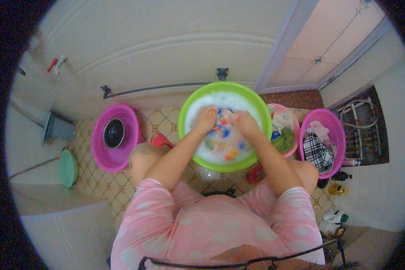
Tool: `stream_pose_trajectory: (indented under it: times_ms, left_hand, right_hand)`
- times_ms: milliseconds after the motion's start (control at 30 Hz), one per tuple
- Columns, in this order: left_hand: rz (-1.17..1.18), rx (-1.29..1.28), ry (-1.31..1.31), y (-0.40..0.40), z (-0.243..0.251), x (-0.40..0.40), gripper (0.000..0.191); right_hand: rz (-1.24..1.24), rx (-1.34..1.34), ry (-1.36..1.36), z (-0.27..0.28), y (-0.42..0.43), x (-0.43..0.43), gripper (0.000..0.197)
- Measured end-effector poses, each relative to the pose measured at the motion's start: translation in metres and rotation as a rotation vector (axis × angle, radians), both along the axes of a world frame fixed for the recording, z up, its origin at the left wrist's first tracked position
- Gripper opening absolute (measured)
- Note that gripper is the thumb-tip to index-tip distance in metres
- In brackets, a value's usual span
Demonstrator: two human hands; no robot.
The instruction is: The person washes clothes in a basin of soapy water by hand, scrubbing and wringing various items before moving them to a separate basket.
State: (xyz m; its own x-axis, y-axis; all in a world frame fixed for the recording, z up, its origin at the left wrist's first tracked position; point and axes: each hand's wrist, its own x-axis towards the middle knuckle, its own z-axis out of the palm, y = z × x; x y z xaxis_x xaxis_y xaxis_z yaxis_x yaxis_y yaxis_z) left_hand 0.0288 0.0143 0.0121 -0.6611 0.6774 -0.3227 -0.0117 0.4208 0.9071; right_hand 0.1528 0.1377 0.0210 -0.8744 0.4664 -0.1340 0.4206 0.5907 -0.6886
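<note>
A lime-green plastic basin (265, 125) full of white suds (202, 101) stands before me, between my knees. Both hands work over the suds with a wet cloth (224, 130) patterned in blue, red and orange. My left hand (207, 118) is closed on one part of the cloth. A short way to the right, my right hand (245, 122) grips another part, its fingers slightly blurred. Between the hands the cloth is bunched up; its lower part spreads through the foamy water, partly hidden by suds.
At left is a magenta basin (98, 148) holding a dark round bowl (114, 133). To the right, a pink basin (295, 143) and another magenta basin (341, 145) hold clothes. Several bottles (335, 215) line the right wall. A red slipper (161, 139) shows by my left leg.
</note>
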Motion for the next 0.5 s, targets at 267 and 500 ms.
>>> stream_pose_trajectory:
  times_ms: [267,500]
  left_hand:
    - [0.165,0.221,-0.207,0.028,-0.044,0.012,0.030]
    - [0.317,0.544,-0.802,0.026,-0.069,-0.017,0.030]
  right_hand:
    - [-0.066,0.276,-0.184,-0.082,0.019,-0.017,0.027]
    - [-0.126,-0.031,0.312,0.004,-0.052,-0.031,0.020]
